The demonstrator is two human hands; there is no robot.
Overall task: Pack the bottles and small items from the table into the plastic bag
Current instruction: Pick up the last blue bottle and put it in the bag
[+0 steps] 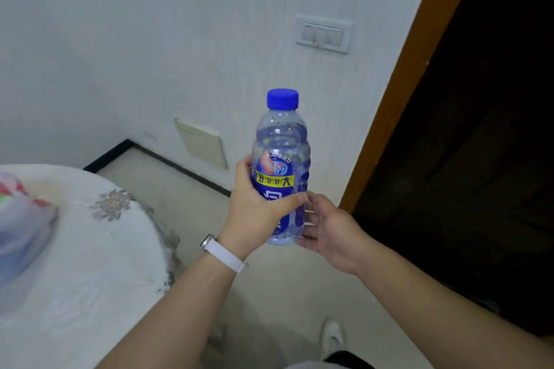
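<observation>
A clear plastic bottle (pixel 280 141) with a blue cap and blue label stands upright in the air, off the table's right side. My left hand (pixel 254 207) grips it around the label, thumb across the front; a white watch sits on that wrist. Just to the right of the bottle's lower part is my right hand (pixel 329 228), fingers straight and relaxed, fingertips at or near the bottle's base. A blurred plastic bag (pixel 21 219) with red, green and blue contents lies at the far left on the table (pixel 99 263).
The round table has a white patterned cloth and fills the lower left. Pale floor lies below my arms, with a white shoe (pixel 331 338) near the bottom. A white wall with a switch plate (pixel 323 34) is behind; a dark doorway with a wooden frame is at right.
</observation>
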